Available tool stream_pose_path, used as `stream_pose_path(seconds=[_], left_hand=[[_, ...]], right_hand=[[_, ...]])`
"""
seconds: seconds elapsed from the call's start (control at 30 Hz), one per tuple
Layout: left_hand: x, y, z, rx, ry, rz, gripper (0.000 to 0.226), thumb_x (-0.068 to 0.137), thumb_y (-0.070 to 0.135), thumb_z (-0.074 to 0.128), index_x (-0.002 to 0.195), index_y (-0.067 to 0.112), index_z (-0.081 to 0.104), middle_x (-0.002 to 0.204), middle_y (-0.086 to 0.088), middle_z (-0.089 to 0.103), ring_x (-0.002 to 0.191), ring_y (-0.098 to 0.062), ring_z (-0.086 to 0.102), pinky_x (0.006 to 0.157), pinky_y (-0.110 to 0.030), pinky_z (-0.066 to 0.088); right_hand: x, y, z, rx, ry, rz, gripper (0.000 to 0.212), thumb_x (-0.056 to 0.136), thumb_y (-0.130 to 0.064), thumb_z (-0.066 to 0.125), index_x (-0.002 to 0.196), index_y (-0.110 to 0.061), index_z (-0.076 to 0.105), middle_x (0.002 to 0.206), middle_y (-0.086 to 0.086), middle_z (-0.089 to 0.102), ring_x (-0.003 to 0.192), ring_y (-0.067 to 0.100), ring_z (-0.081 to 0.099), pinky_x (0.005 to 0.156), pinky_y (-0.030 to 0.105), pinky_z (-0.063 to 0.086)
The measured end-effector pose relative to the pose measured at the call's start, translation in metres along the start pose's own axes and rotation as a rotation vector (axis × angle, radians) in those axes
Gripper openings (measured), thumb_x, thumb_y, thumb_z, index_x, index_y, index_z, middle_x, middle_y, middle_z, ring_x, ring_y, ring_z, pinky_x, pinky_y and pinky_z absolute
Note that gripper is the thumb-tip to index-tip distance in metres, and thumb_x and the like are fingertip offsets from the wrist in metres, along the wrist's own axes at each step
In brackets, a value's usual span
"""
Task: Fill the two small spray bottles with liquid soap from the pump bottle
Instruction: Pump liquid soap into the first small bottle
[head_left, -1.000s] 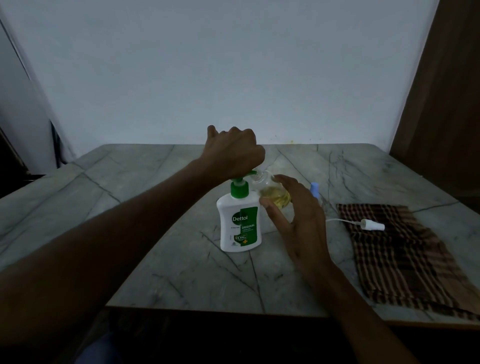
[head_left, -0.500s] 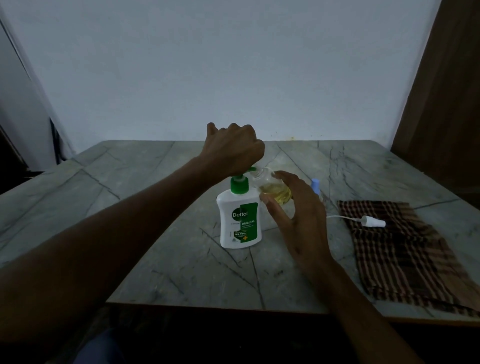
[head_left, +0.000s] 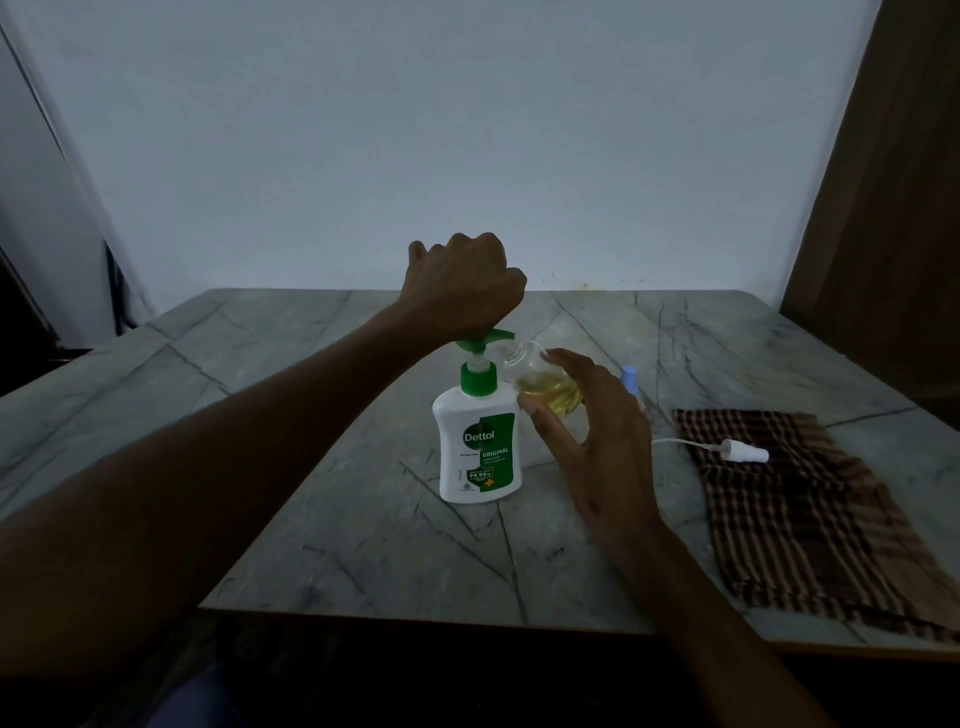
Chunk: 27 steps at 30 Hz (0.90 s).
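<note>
a: what is seen on the table?

b: a grey marble table (head_left: 363, 545) is seen from above, against a pale wall. a white pump bottle (head_left: 479, 447) with a green label and green pump stands upright near the middle.

a: how are the hands placed?

b: the left hand (head_left: 465, 288) is curled into a loose fist on top of the green pump head (head_left: 480, 340), and the head is pressed from above. the right hand (head_left: 592, 431) is wrapped around a small clear spray bottle (head_left: 543, 382), held just right of the pump bottle with the thumb in front and the fingers behind. the small bottle is tilted, its open neck placed right under the pump spout, and it is partly filled with yellow liquid.

a: what else is shown?

b: a second small bottle with a pale blue cap (head_left: 629, 376) is mostly hidden behind the right hand. a checked brown cloth (head_left: 800, 514) is spread at the right, and a white spray nozzle with its thin tube (head_left: 743, 451) is laid on its near-left edge.
</note>
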<state>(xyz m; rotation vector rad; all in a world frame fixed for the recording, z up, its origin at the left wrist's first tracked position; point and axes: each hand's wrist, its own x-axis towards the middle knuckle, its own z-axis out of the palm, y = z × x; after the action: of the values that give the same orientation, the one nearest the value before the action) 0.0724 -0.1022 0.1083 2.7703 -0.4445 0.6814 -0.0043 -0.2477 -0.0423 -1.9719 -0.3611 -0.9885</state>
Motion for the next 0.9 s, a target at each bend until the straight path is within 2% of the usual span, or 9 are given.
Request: stream_pose_path(seconds=[0.1, 0.17, 0.27, 0.33, 0.43, 0.53, 0.6, 0.73, 0.9], left_hand=[[-0.001, 0.0, 0.0, -0.055, -0.024, -0.1, 0.025, 0.084, 0.031, 0.045, 0.066, 0.014, 0.042, 0.077, -0.006, 0.059, 0.079, -0.031, 0.057, 0.087, -0.048, 0.034], [-0.004, 0.0, -0.001, -0.088, -0.022, -0.16, 0.022, 0.082, 0.029, 0.046, 0.07, 0.012, 0.051, 0.082, -0.006, 0.066, 0.083, -0.03, 0.061, 0.089, -0.048, 0.036], [-0.008, 0.002, -0.005, -0.192, -0.036, -0.259, 0.035, 0.072, 0.031, 0.043, 0.084, 0.01, 0.068, 0.088, -0.005, 0.073, 0.091, -0.03, 0.067, 0.098, -0.052, 0.044], [-0.011, 0.002, -0.006, -0.222, -0.039, -0.298, 0.039, 0.074, 0.031, 0.043, 0.092, 0.01, 0.071, 0.091, -0.005, 0.074, 0.092, -0.029, 0.068, 0.1, -0.054, 0.046], [-0.012, 0.002, -0.006, -0.183, -0.037, -0.328, 0.025, 0.082, 0.022, 0.049, 0.093, 0.008, 0.067, 0.093, -0.007, 0.07, 0.093, -0.029, 0.063, 0.099, -0.05, 0.044], [-0.013, 0.003, -0.004, -0.151, -0.051, -0.344, 0.009, 0.085, 0.017, 0.05, 0.079, 0.011, 0.052, 0.086, -0.006, 0.059, 0.087, -0.03, 0.055, 0.09, -0.048, 0.043], [-0.013, 0.003, -0.002, -0.147, -0.067, -0.35, 0.011, 0.088, 0.018, 0.051, 0.078, 0.013, 0.049, 0.084, -0.005, 0.055, 0.088, -0.031, 0.054, 0.094, -0.05, 0.045], [-0.013, 0.005, -0.002, -0.107, -0.077, -0.338, 0.013, 0.088, 0.019, 0.049, 0.077, 0.016, 0.043, 0.081, -0.002, 0.045, 0.084, -0.029, 0.046, 0.095, -0.049, 0.04], [-0.016, 0.003, 0.005, -0.069, -0.064, -0.297, 0.011, 0.086, 0.019, 0.049, 0.076, 0.014, 0.045, 0.081, -0.003, 0.049, 0.07, -0.02, 0.042, 0.088, -0.047, 0.03]], right_hand=[[0.0, 0.003, 0.001, 0.009, -0.004, -0.009, 0.047, 0.094, -0.043, 0.065, 0.136, -0.021, 0.058, 0.127, -0.005, 0.064, 0.114, 0.002, 0.053, 0.099, 0.05, 0.051], [0.0, 0.004, 0.001, 0.015, -0.006, -0.029, 0.046, 0.095, -0.043, 0.065, 0.135, -0.022, 0.058, 0.125, -0.008, 0.063, 0.113, 0.002, 0.054, 0.099, 0.052, 0.051], [0.001, 0.008, 0.003, 0.015, -0.009, -0.033, 0.046, 0.095, -0.044, 0.065, 0.135, -0.022, 0.058, 0.126, -0.011, 0.062, 0.114, 0.002, 0.055, 0.099, 0.053, 0.05], [0.0, 0.009, 0.003, 0.016, -0.007, -0.037, 0.045, 0.096, -0.047, 0.064, 0.135, -0.027, 0.056, 0.125, -0.019, 0.058, 0.115, 0.0, 0.055, 0.103, 0.059, 0.046], [0.0, 0.01, 0.004, 0.032, 0.004, -0.043, 0.044, 0.096, -0.048, 0.062, 0.135, -0.028, 0.055, 0.124, -0.022, 0.057, 0.116, 0.002, 0.057, 0.104, 0.061, 0.044], [0.001, 0.009, 0.003, 0.04, 0.016, -0.038, 0.043, 0.097, -0.05, 0.059, 0.135, -0.03, 0.054, 0.121, -0.036, 0.051, 0.115, -0.01, 0.052, 0.105, 0.061, 0.044], [0.002, 0.011, 0.003, 0.036, 0.027, -0.04, 0.043, 0.097, -0.052, 0.058, 0.135, -0.032, 0.053, 0.121, -0.04, 0.049, 0.115, -0.015, 0.049, 0.106, 0.061, 0.043], [0.002, 0.013, 0.004, 0.039, 0.034, -0.05, 0.043, 0.097, -0.049, 0.061, 0.136, -0.033, 0.053, 0.122, -0.042, 0.048, 0.115, -0.012, 0.051, 0.105, 0.063, 0.043], [0.002, 0.012, 0.003, 0.039, 0.029, -0.057, 0.045, 0.097, -0.05, 0.061, 0.135, -0.028, 0.056, 0.124, -0.025, 0.054, 0.114, -0.002, 0.056, 0.104, 0.062, 0.044]])
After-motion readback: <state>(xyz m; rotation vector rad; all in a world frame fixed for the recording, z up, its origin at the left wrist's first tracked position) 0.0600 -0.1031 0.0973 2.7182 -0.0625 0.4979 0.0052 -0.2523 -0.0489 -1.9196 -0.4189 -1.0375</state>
